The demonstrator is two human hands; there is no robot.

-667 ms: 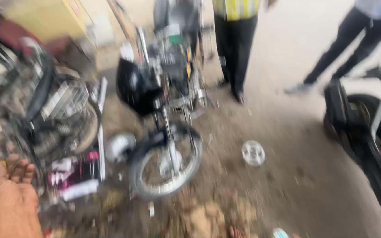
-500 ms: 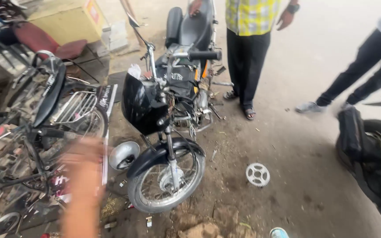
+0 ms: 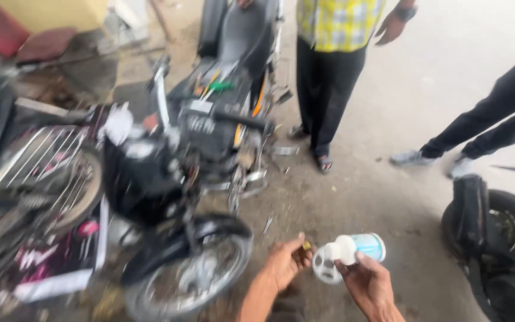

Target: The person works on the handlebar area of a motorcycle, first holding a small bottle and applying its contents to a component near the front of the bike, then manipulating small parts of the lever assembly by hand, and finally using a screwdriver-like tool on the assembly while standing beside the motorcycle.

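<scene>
Both hands have come up into view since half a second ago. My right hand has its grip closed around a small white bottle, low centre over the floor. Left hand pinches a tiny brass bit, just beside the motorcycle front wheel.

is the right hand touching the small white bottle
Touching: the head view shows the right hand with fingers wrapped on the small white bottle.
</scene>
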